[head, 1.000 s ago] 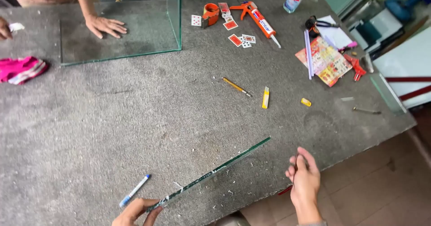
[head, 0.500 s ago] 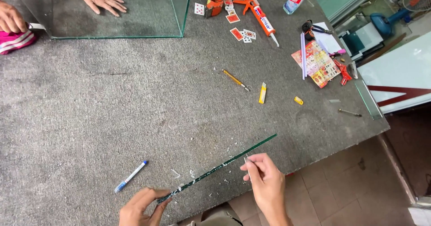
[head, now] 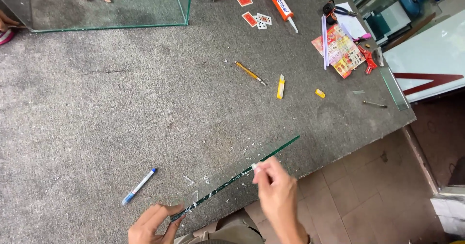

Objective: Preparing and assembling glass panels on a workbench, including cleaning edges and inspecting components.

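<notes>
Glass strip point(head: 242, 173) held edge-up over the near edge of the grey carpeted worktop point(head: 121, 108): left hand point(head: 152, 224) pinches its lower end, right hand point(head: 276, 193) grips its middle. A blue pen point(head: 139, 186) lies just left of the strip.

glass strip point(head: 237, 176): clear, glossy, green edge | table cover point(head: 121, 108): grey, rough matt carpet | pen point(head: 139, 186): smooth plastic
</notes>
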